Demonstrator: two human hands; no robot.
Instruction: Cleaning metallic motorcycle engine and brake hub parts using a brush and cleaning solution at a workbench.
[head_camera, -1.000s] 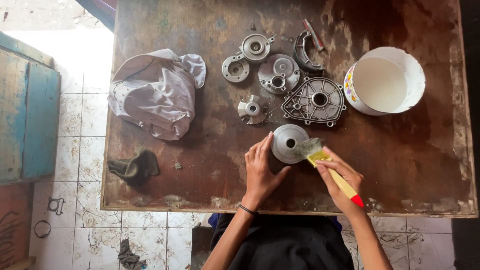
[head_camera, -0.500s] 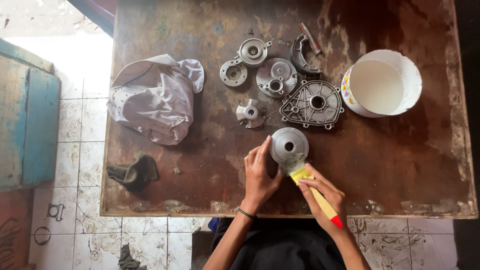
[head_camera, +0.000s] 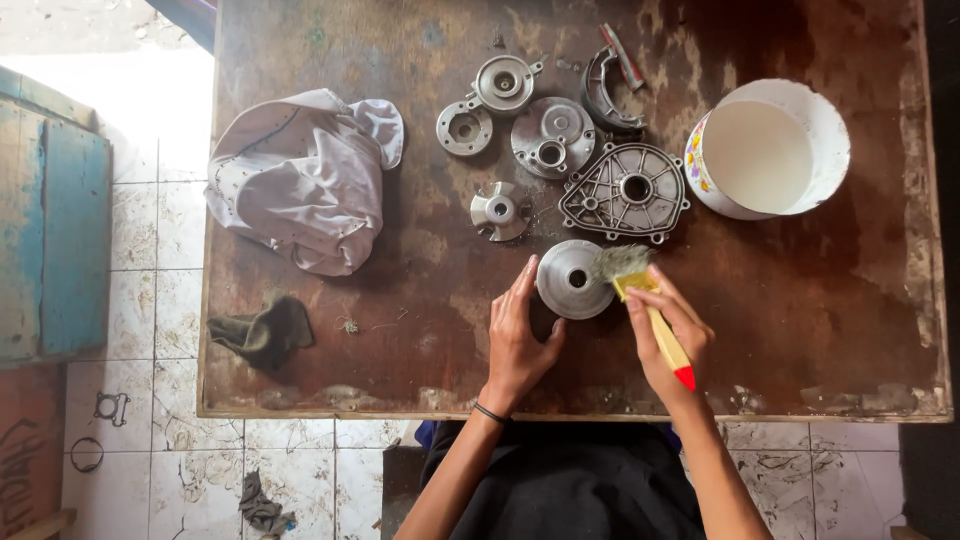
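Worn brown table (head_camera: 800, 330) before you carries the round metal pulley half (head_camera: 572, 279) near its front edge, your left hand (head_camera: 520, 340) steadying its rim with loose fingers while your right hand (head_camera: 668, 335) stays clamped on the yellow-handled brush (head_camera: 650, 310); it looks heavy, rigid and probably greasy, so hold its outer rim.

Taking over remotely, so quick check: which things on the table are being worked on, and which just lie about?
In hand: round metal part, steadied by left hand; yellow brush, in right hand.

Lying about: white cloth, dark rag, white bucket, other metal parts.
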